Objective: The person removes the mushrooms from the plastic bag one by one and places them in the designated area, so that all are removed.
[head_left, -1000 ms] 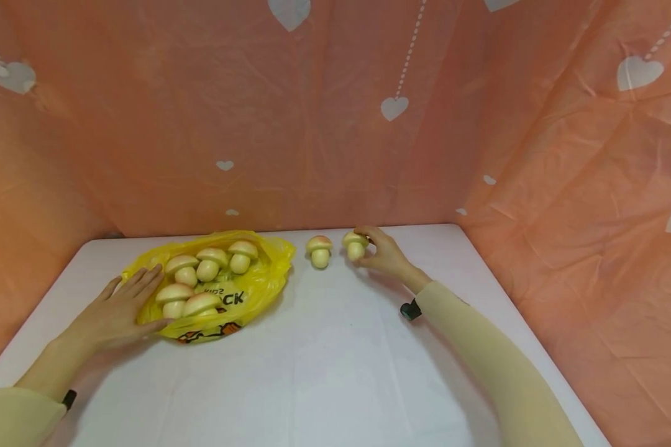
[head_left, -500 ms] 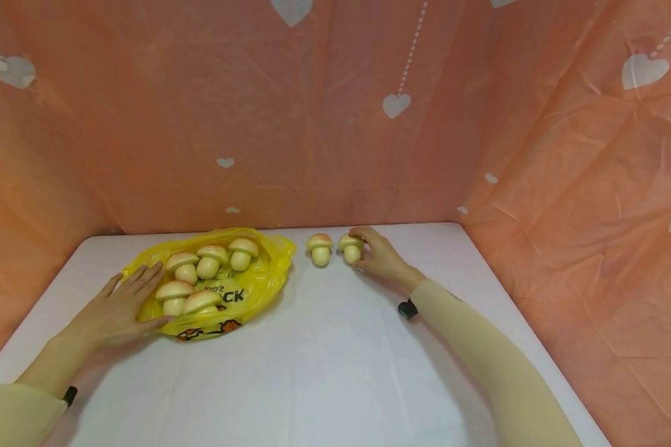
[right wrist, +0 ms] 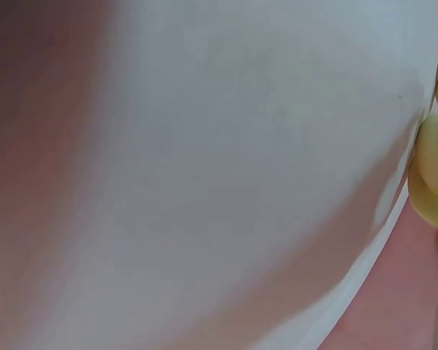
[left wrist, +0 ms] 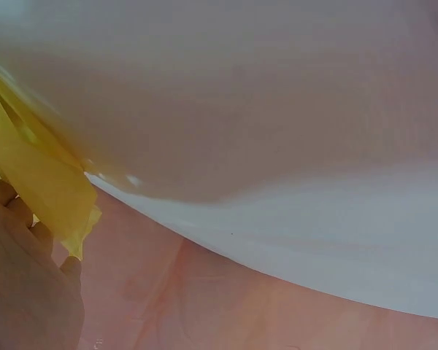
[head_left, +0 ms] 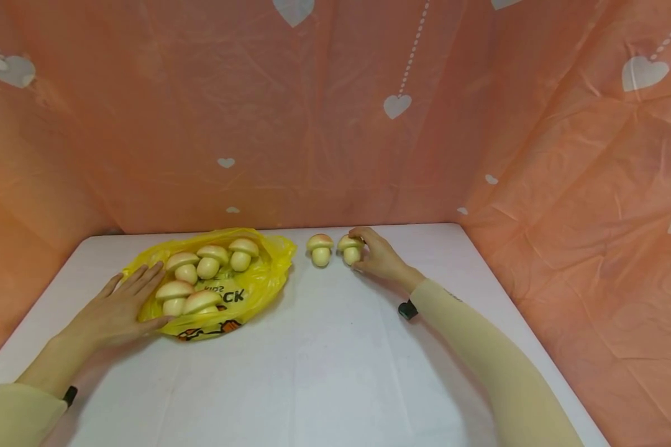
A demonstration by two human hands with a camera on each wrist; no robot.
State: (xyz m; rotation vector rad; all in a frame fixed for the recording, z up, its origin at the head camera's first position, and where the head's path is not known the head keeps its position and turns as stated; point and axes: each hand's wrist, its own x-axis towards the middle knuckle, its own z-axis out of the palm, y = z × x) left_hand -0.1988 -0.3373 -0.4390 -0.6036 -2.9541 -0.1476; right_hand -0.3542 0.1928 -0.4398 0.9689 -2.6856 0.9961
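Observation:
In the head view, my right hand (head_left: 381, 254) pinches a pale toy mushroom (head_left: 350, 248) with a pinkish cap, at the back of the table. Just left of it, a second toy mushroom (head_left: 320, 249) stands apart on the white surface. My left hand (head_left: 120, 310) rests with outstretched fingers on the left rim of a yellow plastic bag (head_left: 268, 292). Several like mushrooms (head_left: 208, 264) lie in the bag's open mouth. The left wrist view catches the bag's crumpled edge (left wrist: 47, 175) beside the fingers. At the right wrist view's border, the gripped mushroom (right wrist: 432, 168) shows only partly.
A white table (head_left: 313, 379) spans the area below both hands. Orange curtain cloth (head_left: 324, 124) with pale hearts rises behind its back edge and along the sides.
My right hand has shifted slightly left with the mushroom, bringing it closer to the standing one. My left hand stays on the bag.

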